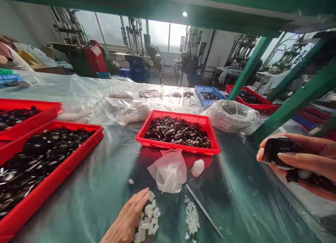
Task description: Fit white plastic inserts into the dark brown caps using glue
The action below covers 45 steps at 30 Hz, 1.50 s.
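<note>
Black glossy parts [273,147] are clamped in the right hand [311,160]; the left hand [127,215] is laid flat, unclenched, beside white pieces [148,211].

Two hands: one left hand [128,216] and one right hand [313,164], the latter with at least one black part [278,152]. Red trays number at least four: a middle tray [199,151], two on the left, front tray [78,155] and back tray [52,110], and a far-right tray [258,105]. One blue tray [208,102] beyond; one coil [232,117]. Two white piles, larger pieces [148,211] and smaller pieces [192,215]; one lone white piece [131,181]. One white pouch [170,173], one rounded white item [197,167], one thin strip [203,210]. The trays' dark parts [178,131] defy exact counting
</note>
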Each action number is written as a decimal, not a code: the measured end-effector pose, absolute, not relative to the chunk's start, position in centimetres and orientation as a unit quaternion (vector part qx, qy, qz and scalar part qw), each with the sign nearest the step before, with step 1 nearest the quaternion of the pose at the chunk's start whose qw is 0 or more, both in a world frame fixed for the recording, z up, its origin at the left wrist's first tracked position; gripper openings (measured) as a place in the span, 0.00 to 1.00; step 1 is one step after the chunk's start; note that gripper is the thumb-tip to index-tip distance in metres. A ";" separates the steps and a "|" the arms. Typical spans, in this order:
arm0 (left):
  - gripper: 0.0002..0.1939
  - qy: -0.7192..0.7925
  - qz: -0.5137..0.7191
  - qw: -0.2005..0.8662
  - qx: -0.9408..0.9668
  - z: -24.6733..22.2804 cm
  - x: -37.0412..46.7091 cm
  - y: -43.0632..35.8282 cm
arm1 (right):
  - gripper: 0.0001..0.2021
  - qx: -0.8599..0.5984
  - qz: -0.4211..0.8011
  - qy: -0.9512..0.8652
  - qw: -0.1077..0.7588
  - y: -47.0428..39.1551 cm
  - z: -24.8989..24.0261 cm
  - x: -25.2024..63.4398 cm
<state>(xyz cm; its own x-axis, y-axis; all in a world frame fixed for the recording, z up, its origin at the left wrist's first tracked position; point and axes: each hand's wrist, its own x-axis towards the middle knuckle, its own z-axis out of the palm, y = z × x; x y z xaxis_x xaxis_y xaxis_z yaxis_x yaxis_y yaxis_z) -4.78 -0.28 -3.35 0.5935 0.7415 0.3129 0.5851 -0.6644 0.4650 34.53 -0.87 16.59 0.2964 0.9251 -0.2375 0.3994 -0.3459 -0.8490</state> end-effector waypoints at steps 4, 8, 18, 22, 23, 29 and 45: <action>0.33 0.328 0.305 0.120 0.886 -4.6 -4.5 -0.7 | 0.17 -0.674 0.434 -0.460 0.382 -8.0 12.9 29.9; 0.25 0.339 0.394 0.140 0.843 -2.7 -4.1 -2.1 | 0.12 -0.601 0.440 -0.535 0.399 -14.7 10.1 24.5; 0.32 0.391 0.333 0.333 0.791 5.5 -2.5 -11.1 | 0.04 -0.481 0.180 -0.753 0.412 -17.1 7.7 16.0; 0.35 0.348 0.280 0.608 0.656 5.7 -1.1 -12.3 | 0.05 -0.420 0.055 -0.814 0.398 -14.1 6.8 14.5; 0.33 0.332 0.286 0.664 0.606 5.7 -0.9 -12.1 | 0.05 -0.408 0.031 -0.825 0.389 -13.5 6.5 14.3; 0.25 0.260 0.253 0.764 0.534 5.9 0.0 -7.9 | 0.08 -0.359 -0.096 -0.860 0.349 -9.8 5.4 15.3; 0.15 0.241 0.238 0.804 0.488 0.9 0.7 -0.9 | 0.14 -0.331 0.026 -0.778 0.534 -3.4 0.0 17.6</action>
<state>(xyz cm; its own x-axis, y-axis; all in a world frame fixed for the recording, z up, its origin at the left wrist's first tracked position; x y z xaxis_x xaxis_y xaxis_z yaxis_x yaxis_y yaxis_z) 0.66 -0.87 0.91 0.7701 0.6185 -0.1559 -0.1473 0.4102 0.9000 17.61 -3.42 0.02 -0.2105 0.5427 0.8131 0.4870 0.7795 -0.3941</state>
